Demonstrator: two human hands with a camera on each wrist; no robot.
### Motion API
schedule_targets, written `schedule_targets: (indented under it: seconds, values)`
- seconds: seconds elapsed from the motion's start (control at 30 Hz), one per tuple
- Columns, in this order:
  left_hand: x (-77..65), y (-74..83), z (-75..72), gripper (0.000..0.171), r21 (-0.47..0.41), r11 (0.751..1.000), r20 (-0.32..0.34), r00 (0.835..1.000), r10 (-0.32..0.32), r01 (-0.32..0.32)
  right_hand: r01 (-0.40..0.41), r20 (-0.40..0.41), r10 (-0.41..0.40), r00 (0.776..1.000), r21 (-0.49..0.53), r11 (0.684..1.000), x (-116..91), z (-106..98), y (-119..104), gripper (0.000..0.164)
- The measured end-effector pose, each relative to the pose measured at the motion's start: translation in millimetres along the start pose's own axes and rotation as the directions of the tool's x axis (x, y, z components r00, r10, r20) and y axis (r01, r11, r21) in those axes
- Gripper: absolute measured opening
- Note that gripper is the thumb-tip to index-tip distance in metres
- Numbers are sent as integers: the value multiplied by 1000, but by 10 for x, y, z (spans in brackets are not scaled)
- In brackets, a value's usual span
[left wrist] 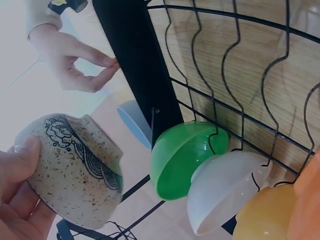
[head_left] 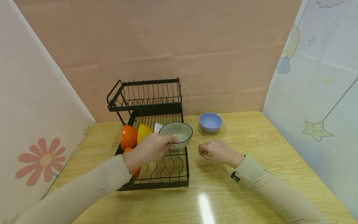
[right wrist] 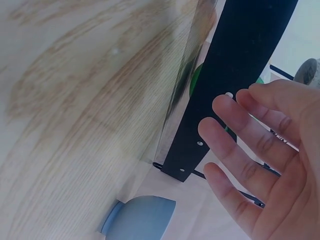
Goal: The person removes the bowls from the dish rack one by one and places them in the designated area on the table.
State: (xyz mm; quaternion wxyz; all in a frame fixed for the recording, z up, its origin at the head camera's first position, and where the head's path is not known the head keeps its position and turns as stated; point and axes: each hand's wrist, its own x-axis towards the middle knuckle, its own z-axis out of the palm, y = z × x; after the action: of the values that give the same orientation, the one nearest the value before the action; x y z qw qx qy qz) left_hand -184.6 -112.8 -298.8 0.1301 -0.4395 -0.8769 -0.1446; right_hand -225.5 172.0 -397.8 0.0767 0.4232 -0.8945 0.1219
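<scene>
The speckled grey-white ceramic bowl with a dark rim [head_left: 181, 130] is in the air above the right side of the one black metal two-tier dish rack [head_left: 160, 185], just over its lower tier. My left hand [head_left: 152, 146] pinches it at the rim, thumb against fingers. Its mouth faces up and towards me, its foot down; being round, it has no long side, and its axis runs from foot to mouth, near upright. I count one orange bowl [head_left: 128, 137], one yellow bowl [head_left: 143, 132], one white bowl [left wrist: 225, 182] and one green bowl [left wrist: 172, 167], tilted in a row left to right in the lower tier. One more orange piece [head_left: 136, 171] is mostly hidden by my left arm. One round blue bowl [head_left: 210, 122] sits on the wooden table [head_left: 251, 130], right of the rack. My right hand [head_left: 219, 151] hovers beside the rack, fingers loosely curved and apart.
</scene>
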Motion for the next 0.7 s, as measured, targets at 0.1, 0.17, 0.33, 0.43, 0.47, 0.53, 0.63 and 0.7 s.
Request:
schedule_targets:
  seconds: [0.1, 0.17, 0.33, 0.43, 0.47, 0.53, 0.63, 0.7]
  values:
    - [2, -10, 35, 19, 36, 999, 2, 1000, 25, -25, -2, 1, 2, 1000, 4, 1000, -2, 7, 3, 14]
    - [0, -19, 53, 18, 45, 998, -3, 999, 42, -41, -1, 0, 1, 1000, 7, 1000, 0, 13, 5, 15]
    - [-5, -49, 93, 18, 43, 997, -21, 997, 72, -71, -2, -8, 2, 1000, -1, 1000, 7, 16, 8, 14]
    - [-10, -67, 116, 17, 30, 996, -22, 997, 79, -79, -10, -4, 10, 1000, -4, 1000, 8, 12, 6, 13]
    - [-12, -73, 126, 17, 24, 997, -18, 997, 75, -74, -12, -2, 12, 1000, -3, 1000, 8, 12, 7, 13]
    - [-16, -82, 141, 16, 9, 998, -11, 998, 61, -61, -13, 0, 13, 1000, -4, 1000, 7, 11, 6, 12]
    - [-24, -91, 157, 16, -3, 999, 1, 999, 41, -41, -2, -13, 2, 1000, -7, 1000, 6, 3, 6, 11]
    - [-28, -95, 164, 15, -6, 999, -1, 999, 41, -41, 7, -28, -7, 1000, -3, 1000, 10, -21, 0, 10]
